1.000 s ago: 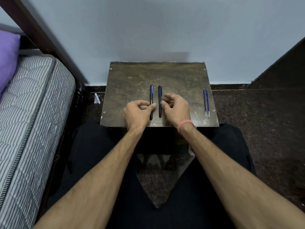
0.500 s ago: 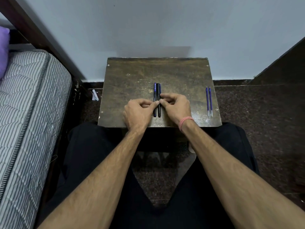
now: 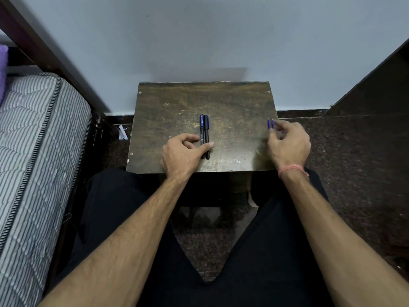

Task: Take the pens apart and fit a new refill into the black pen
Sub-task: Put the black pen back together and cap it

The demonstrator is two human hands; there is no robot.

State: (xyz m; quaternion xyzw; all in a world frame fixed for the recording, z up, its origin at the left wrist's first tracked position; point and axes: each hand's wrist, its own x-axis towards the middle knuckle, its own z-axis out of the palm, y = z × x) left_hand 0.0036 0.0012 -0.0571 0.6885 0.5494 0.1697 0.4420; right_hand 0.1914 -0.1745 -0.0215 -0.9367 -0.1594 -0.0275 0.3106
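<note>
A: Where are your pens?

B: Mid-frame on the table (image 3: 177,103), the blue pen (image 3: 201,134) and black pen (image 3: 206,136) lie touching, side by side. Your left hand (image 3: 181,154) rests its thumb across both, fingers curled.

A: And your right hand (image 3: 287,145)?

B: Right of centre, over the two refills (image 3: 270,124), fingers loosely spread; whether it grips them, I cannot tell.

Table (image 3: 232,103): pens (image 3: 205,127), refills (image 3: 270,124).
</note>
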